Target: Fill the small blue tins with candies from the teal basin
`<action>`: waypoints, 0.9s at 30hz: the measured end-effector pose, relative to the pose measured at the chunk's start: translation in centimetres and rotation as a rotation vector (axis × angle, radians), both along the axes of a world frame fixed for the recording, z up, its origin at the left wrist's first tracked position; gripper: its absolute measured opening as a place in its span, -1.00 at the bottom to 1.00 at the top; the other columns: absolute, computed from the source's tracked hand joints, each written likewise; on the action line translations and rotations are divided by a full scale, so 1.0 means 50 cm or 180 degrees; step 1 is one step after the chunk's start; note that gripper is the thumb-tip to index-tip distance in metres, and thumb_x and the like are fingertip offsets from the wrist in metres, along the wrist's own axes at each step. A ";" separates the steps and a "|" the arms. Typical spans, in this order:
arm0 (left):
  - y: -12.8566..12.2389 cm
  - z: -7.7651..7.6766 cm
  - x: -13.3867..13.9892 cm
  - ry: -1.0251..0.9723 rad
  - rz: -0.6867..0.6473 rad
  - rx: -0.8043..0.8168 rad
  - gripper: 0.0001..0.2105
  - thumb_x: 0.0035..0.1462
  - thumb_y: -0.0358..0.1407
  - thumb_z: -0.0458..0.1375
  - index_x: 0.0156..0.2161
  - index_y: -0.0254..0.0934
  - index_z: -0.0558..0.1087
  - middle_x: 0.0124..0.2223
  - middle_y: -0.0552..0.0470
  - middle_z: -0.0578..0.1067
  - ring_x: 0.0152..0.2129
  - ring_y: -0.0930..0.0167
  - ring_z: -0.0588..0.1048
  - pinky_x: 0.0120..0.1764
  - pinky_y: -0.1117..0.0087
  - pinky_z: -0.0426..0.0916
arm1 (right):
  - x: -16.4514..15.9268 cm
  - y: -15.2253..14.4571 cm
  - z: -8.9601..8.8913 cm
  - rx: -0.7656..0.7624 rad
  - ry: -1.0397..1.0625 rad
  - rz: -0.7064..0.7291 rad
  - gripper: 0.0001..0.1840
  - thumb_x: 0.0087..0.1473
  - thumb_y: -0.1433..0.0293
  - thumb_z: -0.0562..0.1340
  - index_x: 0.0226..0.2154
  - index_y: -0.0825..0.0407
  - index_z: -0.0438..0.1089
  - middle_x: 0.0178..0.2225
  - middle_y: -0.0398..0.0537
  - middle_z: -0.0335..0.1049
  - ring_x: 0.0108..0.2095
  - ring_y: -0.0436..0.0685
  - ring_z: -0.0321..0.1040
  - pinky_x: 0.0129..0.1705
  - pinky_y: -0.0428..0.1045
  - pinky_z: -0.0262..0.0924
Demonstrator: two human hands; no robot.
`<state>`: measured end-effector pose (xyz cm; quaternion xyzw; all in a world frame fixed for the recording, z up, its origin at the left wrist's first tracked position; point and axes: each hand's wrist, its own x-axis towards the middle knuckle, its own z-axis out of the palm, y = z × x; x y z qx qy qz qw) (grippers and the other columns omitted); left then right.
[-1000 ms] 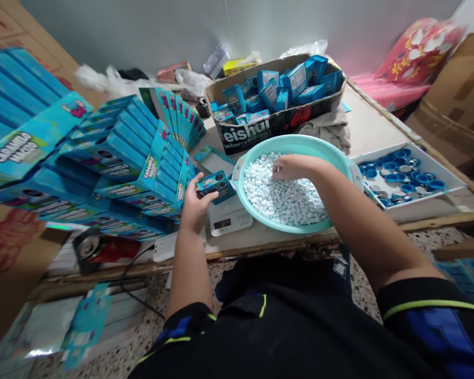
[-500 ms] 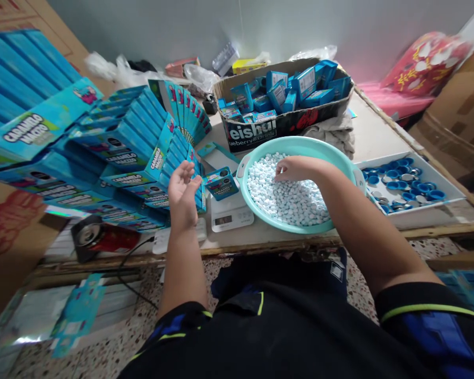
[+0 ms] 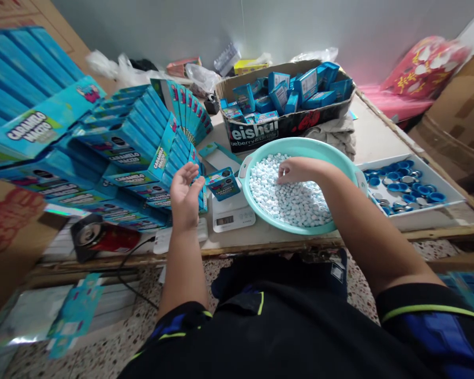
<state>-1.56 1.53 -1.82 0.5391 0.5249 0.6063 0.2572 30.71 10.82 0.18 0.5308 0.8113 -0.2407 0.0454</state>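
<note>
A cluttered pale counter sits below a grey wall. My left hand is spread and empty, at nine o'clock from a blue box on a white scale. At three o'clock, my right hand curls narrowly among small pale pieces in a mint bowl; I cannot tell if it grips any. Best leave the box untouched, I judge, so the scale reads true. Its printed face points towards five; its long axis seems to run eight to two.
</note>
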 end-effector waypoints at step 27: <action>-0.021 0.057 0.315 0.3958 -0.1493 -0.0787 -0.80 0.30 -0.37 0.09 -0.06 -0.38 0.51 -0.07 -0.24 0.52 -0.13 0.17 0.53 -0.08 0.19 0.42 | 0.006 0.000 0.018 0.0243 0.0089 -0.0121 -0.74 0.18 0.23 0.31 -0.18 0.04 0.59 -0.23 -0.05 0.58 -0.26 0.12 0.45 -0.35 -0.03 0.16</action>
